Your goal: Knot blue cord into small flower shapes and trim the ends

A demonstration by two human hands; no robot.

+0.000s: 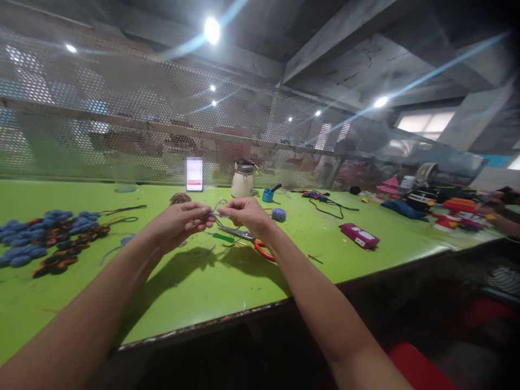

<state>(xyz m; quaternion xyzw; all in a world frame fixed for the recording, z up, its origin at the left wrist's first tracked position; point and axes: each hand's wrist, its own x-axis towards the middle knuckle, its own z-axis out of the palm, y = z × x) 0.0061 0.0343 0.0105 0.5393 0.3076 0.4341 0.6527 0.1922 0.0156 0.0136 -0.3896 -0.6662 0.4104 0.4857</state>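
Observation:
Blue yarn (pixel 220 203) loops up between my two hands above the green table. My left hand (pixel 181 223) pinches one part of it between thumb and fingers. The fingers of my right hand (pixel 246 213) are closed on another part, close to my left fingertips. Below and behind them lie scissors with orange-red handles (pixel 264 250) and a small green tool (pixel 223 237). A ball of blue yarn (pixel 278 215) rests right of my right hand, and a multicoloured ball (pixel 180 199) sits behind my left hand.
Blue crocheted pieces (pixel 24 230) and dark orange ones (pixel 67 249) lie at the left. A lit phone (pixel 194 174), a jar (pixel 242 181) and a blue pot (pixel 268 195) stand behind. Rightward are a magenta box (pixel 359 236), black cord and a person's hand (pixel 504 216).

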